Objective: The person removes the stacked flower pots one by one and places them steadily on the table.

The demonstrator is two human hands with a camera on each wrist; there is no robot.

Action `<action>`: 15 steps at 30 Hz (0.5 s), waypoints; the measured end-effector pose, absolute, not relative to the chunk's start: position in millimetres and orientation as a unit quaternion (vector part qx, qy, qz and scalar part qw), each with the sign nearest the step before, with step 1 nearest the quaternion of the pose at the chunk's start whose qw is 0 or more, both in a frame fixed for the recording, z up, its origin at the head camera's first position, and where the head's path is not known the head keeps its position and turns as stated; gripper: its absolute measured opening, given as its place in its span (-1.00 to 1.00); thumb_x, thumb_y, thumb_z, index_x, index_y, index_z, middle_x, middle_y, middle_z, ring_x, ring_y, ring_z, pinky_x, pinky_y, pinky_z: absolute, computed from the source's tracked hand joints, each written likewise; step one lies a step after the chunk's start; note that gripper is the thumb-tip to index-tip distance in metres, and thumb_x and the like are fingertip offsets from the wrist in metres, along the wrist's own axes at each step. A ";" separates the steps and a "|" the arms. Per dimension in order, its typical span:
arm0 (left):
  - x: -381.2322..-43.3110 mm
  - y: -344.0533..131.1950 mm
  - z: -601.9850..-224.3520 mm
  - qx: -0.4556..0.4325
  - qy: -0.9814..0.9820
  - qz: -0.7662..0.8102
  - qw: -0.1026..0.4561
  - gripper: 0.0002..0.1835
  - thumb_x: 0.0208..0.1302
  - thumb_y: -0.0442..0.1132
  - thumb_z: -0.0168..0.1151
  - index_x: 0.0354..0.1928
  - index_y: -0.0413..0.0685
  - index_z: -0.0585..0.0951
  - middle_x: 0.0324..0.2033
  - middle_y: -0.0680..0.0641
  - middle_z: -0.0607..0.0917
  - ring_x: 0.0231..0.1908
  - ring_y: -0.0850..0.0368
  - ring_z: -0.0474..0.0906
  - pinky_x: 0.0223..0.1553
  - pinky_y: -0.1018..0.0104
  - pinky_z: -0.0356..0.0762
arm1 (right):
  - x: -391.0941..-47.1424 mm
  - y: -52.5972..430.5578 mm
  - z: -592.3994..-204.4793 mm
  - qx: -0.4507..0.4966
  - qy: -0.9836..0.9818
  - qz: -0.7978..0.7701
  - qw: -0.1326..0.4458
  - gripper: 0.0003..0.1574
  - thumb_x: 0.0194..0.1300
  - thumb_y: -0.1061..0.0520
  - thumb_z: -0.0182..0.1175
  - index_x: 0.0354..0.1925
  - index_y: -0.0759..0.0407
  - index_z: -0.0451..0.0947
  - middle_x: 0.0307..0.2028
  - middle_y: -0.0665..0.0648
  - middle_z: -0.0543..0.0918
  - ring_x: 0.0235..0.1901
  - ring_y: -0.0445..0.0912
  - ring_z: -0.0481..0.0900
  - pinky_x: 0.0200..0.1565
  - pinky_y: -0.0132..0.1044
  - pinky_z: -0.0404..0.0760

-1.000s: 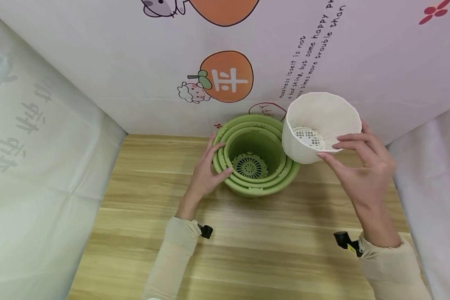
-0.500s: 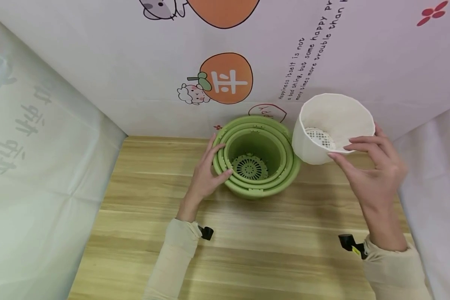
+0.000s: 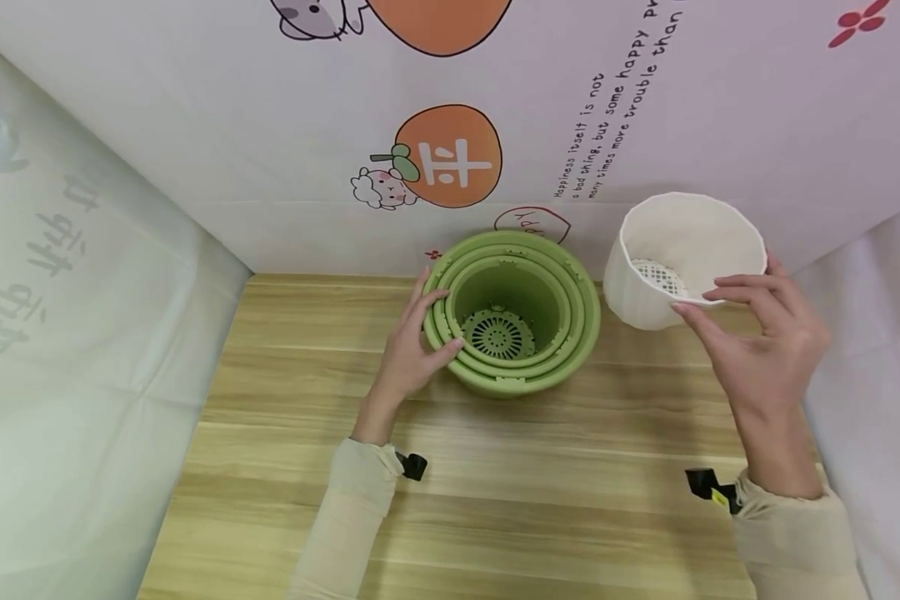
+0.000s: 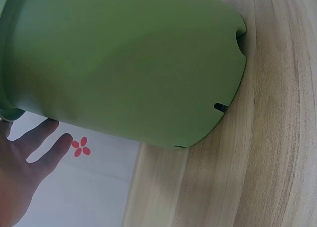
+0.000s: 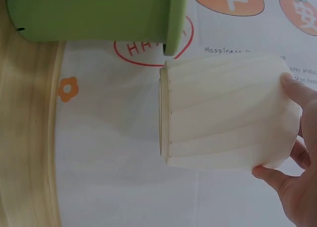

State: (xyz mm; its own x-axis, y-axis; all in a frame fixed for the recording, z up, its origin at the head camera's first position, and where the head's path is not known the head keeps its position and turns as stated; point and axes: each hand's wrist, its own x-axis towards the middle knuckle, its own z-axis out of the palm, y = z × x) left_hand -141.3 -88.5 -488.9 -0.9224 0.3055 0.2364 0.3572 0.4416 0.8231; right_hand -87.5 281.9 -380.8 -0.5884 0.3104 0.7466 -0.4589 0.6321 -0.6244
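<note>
A stack of nested green flower pots (image 3: 512, 386) stands on the wooden table against the back wall. The innermost pot has a slotted bottom. My left hand (image 3: 408, 354) holds the stack at its left rim, thumb over the inner rims and fingers at the outside. In the left wrist view the smooth outer wall of the pot (image 4: 129, 68) fills much of the picture. To the right, my right hand (image 3: 768, 350) pinches the rim of a white flower pot (image 3: 637, 292) with a grid bottom. The right wrist view shows this white pot (image 5: 228, 113) raised above the table.
A printed cloth wall (image 3: 307, 142) with orange fruit drawings rises right behind the pots. Pale cloth sheets (image 3: 90, 250) close off the left and right sides. Wooden tabletop (image 3: 510, 483) extends in front of the stack.
My right hand has moved the white pot to the right, away from the green stack, so a gap now shows between them. My left hand keeps its place on the stack.
</note>
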 end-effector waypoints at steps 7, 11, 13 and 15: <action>-140.4 -87.6 -490.3 -0.194 -0.849 -0.490 0.033 -0.19 0.15 0.17 0.26 0.44 0.14 0.30 0.56 0.29 -0.18 0.50 0.01 0.00 0.27 -0.36 0.22 | -88.5 291.7 -394.8 0.048 -0.796 0.418 0.435 -0.68 -0.31 0.41 0.60 -0.51 0.50 0.67 -0.41 0.32 0.69 -0.18 -0.32 0.61 0.34 0.02 0.38; -141.5 -87.3 -490.7 -0.196 -0.847 -0.493 0.034 -0.20 0.16 0.16 0.27 0.44 0.16 0.29 0.56 0.28 -0.18 0.50 0.03 -0.02 0.27 -0.36 0.21 | -89.7 297.7 -403.6 0.045 -0.803 0.407 0.433 -0.68 -0.31 0.40 0.61 -0.51 0.48 0.68 -0.40 0.35 0.69 -0.15 -0.31 0.62 0.34 0.01 0.39; -141.8 -87.2 -490.8 -0.196 -0.846 -0.495 0.034 -0.20 0.16 0.16 0.27 0.44 0.17 0.29 0.56 0.28 -0.17 0.50 0.04 -0.02 0.27 -0.36 0.21 | -90.6 300.9 -408.3 0.041 -0.805 0.405 0.431 -0.67 -0.29 0.36 0.62 -0.50 0.47 0.69 -0.39 0.35 0.68 -0.10 -0.22 0.65 0.33 0.00 0.40; -141.8 -86.8 -490.6 -0.196 -0.845 -0.496 0.035 -0.20 0.16 0.16 0.27 0.44 0.17 0.29 0.56 0.28 -0.17 0.50 0.03 -0.02 0.28 -0.36 0.21 | -90.1 300.2 -409.1 0.040 -0.808 0.400 0.430 -0.67 -0.28 0.34 0.62 -0.51 0.47 0.68 -0.40 0.37 0.67 -0.07 -0.05 0.68 0.32 0.00 0.41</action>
State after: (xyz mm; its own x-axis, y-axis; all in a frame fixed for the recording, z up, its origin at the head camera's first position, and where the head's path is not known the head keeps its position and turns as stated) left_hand -141.8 -86.8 -490.6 -0.9204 0.2977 0.2534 0.3665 0.4315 0.8243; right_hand -90.1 300.2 -409.1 -0.6262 0.2798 0.7277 -0.4096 0.6761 -0.6124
